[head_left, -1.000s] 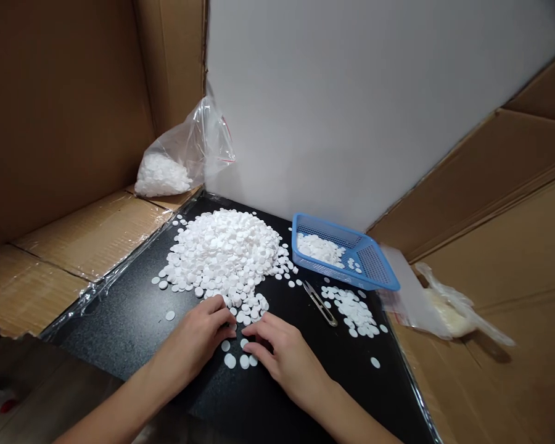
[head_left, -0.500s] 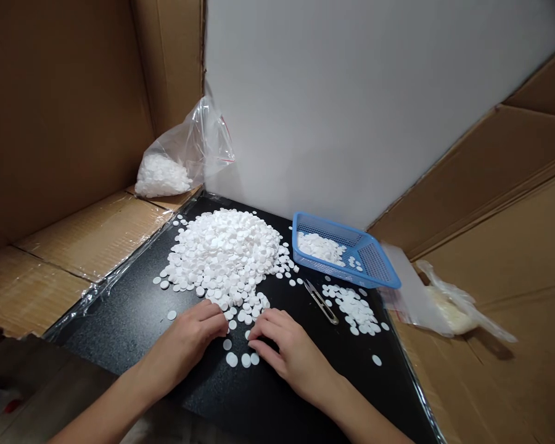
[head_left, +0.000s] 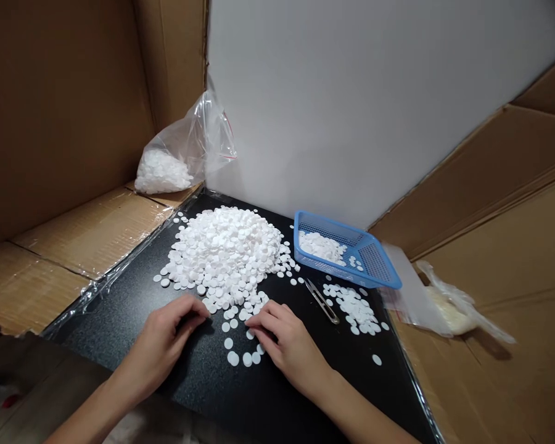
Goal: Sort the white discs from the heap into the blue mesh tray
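Observation:
A large heap of small white round discs (head_left: 226, 246) covers the middle of the black tabletop (head_left: 120, 327). My left hand (head_left: 171, 330) is at the heap's near left edge, thumb and index finger curled together; whether a disc is between them is hidden. Across from it, my right hand (head_left: 289, 342) has its fingertips drawn together among the loose discs at the heap's front. Anything in that pinch is too small to make out. Several loose discs (head_left: 233, 358) lie on the tabletop between the hands, a few partly under my right hand.
A blue mesh basket (head_left: 374, 262) with discs stands at the back right. Thread snips (head_left: 322, 302) lie before it, beside a smaller disc pile (head_left: 358, 311). A clear bag of discs (head_left: 164, 171) rests at back left; another plastic bag (head_left: 453, 308) lies on cardboard at right.
My left hand has drawn back to the left, away from the loose discs. My right hand has shifted slightly, and some loose discs near it have moved a little.

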### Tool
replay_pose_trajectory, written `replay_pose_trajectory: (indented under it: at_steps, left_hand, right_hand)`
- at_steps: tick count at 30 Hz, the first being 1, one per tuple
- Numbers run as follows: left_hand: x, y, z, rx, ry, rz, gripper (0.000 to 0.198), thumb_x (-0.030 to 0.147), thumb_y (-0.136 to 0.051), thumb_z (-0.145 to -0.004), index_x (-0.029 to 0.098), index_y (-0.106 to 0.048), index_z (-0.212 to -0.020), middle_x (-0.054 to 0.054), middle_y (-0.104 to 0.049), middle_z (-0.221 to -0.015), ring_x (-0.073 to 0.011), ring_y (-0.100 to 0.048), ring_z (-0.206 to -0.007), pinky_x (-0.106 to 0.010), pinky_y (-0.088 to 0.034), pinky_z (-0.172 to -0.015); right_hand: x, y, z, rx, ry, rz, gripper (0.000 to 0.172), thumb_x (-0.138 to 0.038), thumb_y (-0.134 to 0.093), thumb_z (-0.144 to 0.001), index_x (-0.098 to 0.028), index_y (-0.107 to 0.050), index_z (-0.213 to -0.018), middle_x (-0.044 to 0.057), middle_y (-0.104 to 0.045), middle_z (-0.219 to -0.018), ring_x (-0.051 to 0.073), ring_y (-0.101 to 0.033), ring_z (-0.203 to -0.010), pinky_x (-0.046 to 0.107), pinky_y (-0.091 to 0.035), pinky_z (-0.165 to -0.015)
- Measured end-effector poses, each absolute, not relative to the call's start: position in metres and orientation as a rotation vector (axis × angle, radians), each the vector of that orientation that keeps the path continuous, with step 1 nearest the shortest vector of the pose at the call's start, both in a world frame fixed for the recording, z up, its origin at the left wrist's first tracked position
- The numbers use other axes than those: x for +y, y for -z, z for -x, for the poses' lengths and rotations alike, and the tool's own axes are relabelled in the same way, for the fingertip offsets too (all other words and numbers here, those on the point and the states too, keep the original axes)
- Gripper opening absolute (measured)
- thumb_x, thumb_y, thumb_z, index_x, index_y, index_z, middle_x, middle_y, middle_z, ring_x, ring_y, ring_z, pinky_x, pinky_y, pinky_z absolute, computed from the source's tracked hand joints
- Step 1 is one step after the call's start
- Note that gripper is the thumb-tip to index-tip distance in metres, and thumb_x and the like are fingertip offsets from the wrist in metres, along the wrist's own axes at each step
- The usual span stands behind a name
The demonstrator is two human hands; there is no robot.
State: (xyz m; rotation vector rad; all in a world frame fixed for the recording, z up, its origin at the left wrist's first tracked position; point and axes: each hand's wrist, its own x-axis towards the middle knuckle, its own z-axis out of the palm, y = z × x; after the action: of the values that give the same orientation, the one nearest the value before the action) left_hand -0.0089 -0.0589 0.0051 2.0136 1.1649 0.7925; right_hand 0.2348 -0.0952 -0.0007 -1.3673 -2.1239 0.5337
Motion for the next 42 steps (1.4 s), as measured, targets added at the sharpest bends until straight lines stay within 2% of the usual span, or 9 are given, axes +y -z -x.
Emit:
replay_pose_trajectory:
  at_steps: [6,11,14,18,24,27,33,38,42]
  left_hand:
    - [-0.060,-0.004,0.004,1.172,-0.811,-1.981,0.013,0.024,-0.053,-0.094,0.022,-0.064,-0.087,-0.001,-0.068,-0.084,-0.0183,-0.064,-0.078,-0.026,-0.048,-0.070]
    - [-0.061,0.004,0.001,1.099,-0.785,-2.122,0.019,0.019,-0.049,-0.097,0.023,-0.066,-0.089,-0.002,-0.064,-0.086,-0.0181,-0.059,-0.079,-0.026,-0.045,-0.069]
    - [-0.061,0.008,0.001,1.096,-0.763,-2.179,0.021,0.018,-0.048,-0.098,0.023,-0.067,-0.090,-0.002,-0.061,-0.086,-0.0184,-0.058,-0.080,-0.026,-0.044,-0.069]
    - [-0.064,0.008,0.001,1.086,-0.707,-2.233,0.020,0.017,-0.048,-0.099,0.024,-0.065,-0.089,-0.001,-0.059,-0.087,-0.0184,-0.057,-0.082,-0.027,-0.043,-0.070]
    - [-0.067,0.002,-0.006,1.012,-0.638,-2.286,0.022,0.015,-0.047,-0.098,0.024,-0.066,-0.089,-0.001,-0.060,-0.089,-0.0183,-0.057,-0.082,-0.027,-0.041,-0.068]
    - [-0.066,0.001,-0.015,1.024,-0.597,-2.296,0.017,0.014,-0.054,-0.095,0.024,-0.065,-0.085,-0.001,-0.059,-0.088,-0.0193,-0.056,-0.081,-0.028,-0.040,-0.068]
    - [-0.065,0.001,-0.021,1.006,-0.499,-2.267,0.015,0.016,-0.054,-0.096,0.022,-0.059,-0.082,-0.001,-0.060,-0.089,-0.0196,-0.055,-0.082,-0.030,-0.040,-0.071]
    - [-0.064,-0.002,-0.019,1.020,-0.589,-2.193,0.020,0.017,-0.047,-0.096,0.021,-0.055,-0.079,-0.001,-0.059,-0.085,-0.0186,-0.055,-0.077,-0.028,-0.041,-0.067]
    - [-0.067,-0.008,-0.028,1.038,-0.648,-2.011,0.020,0.023,-0.045,-0.097,0.021,-0.053,-0.079,0.001,-0.058,-0.074,-0.0152,-0.052,-0.066,-0.025,-0.039,-0.060]
  right_hand:
    - [-0.087,0.007,-0.222,-2.313,-0.282,1.289,0.005,-0.018,-0.063,-0.093,-0.019,-0.068,-0.095,0.004,-0.063,-0.085,0.018,-0.057,-0.076,0.031,-0.042,-0.072]
    - [-0.082,0.015,-0.210,-2.477,0.182,1.193,0.027,-0.012,-0.047,-0.099,-0.018,-0.061,-0.077,0.005,-0.059,-0.073,0.020,-0.053,-0.070,0.034,-0.037,-0.070]
    - [-0.079,0.014,-0.205,-2.519,0.278,1.199,0.027,-0.007,-0.047,-0.096,-0.018,-0.060,-0.075,0.005,-0.059,-0.073,0.020,-0.052,-0.070,0.035,-0.037,-0.069]
    - [-0.077,0.001,-0.206,-2.371,-0.130,1.307,0.019,-0.005,-0.055,-0.086,-0.019,-0.057,-0.074,0.002,-0.059,-0.074,0.017,-0.053,-0.069,0.031,-0.040,-0.069]
    - [-0.088,-0.017,-0.227,-1.904,-1.050,1.528,0.017,-0.006,-0.058,-0.078,-0.019,-0.060,-0.067,-0.005,-0.052,-0.060,0.010,-0.047,-0.054,0.021,-0.035,-0.051]
    - [-0.094,-0.017,-0.238,-1.885,-1.029,1.597,0.014,-0.009,-0.058,-0.081,-0.019,-0.062,-0.073,-0.004,-0.054,-0.063,0.011,-0.048,-0.056,0.022,-0.035,-0.051]
    - [-0.098,-0.011,-0.239,-2.010,-0.811,1.484,0.016,-0.008,-0.056,-0.090,-0.021,-0.065,-0.089,0.003,-0.064,-0.087,0.018,-0.062,-0.082,0.028,-0.048,-0.072]
    - [-0.102,-0.013,-0.232,-2.028,-0.861,1.446,0.014,-0.008,-0.063,-0.088,-0.020,-0.064,-0.080,0.001,-0.061,-0.083,0.017,-0.061,-0.078,0.026,-0.046,-0.068]
    - [-0.106,-0.018,-0.228,-1.827,-0.974,1.355,0.007,-0.016,-0.063,-0.089,-0.020,-0.066,-0.085,0.000,-0.063,-0.081,0.016,-0.060,-0.074,0.025,-0.046,-0.066]
